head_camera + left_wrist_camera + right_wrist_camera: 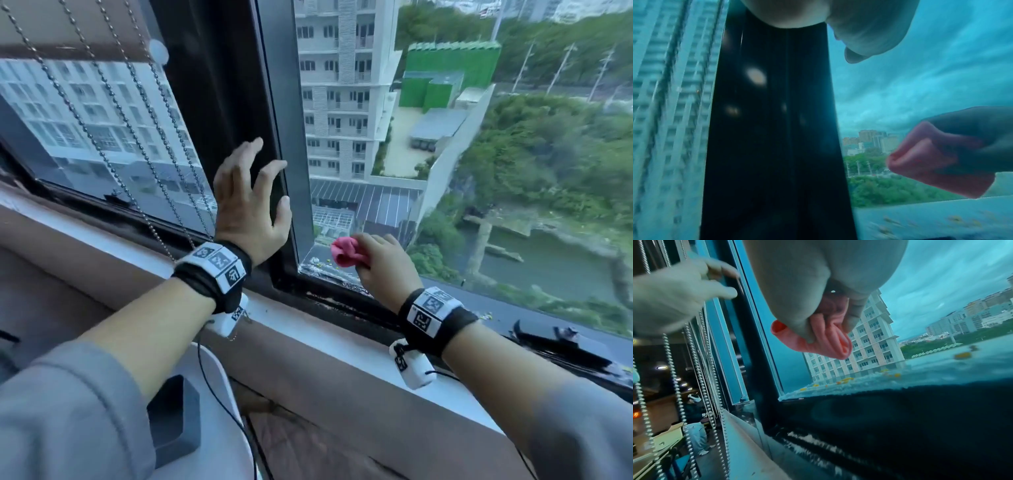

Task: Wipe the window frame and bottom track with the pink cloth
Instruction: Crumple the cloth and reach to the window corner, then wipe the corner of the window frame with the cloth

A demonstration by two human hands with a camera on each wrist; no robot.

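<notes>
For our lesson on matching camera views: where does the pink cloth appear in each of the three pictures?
Head: pink cloth centre, bunched in the right hand, above the bottom track.
Left wrist: lower right.
Right wrist: upper centre.
Shared landmark: the dark vertical window frame, left of the cloth in all.

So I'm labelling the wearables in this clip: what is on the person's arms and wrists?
Both arms wear loose grey sleeves pushed up the forearms. The left hand and right hand are bare. Each wrist has a black strap carrying white blocks printed with black square markers. A small white camera unit hangs under each wrist, with a thin black cable trailing off.
</notes>
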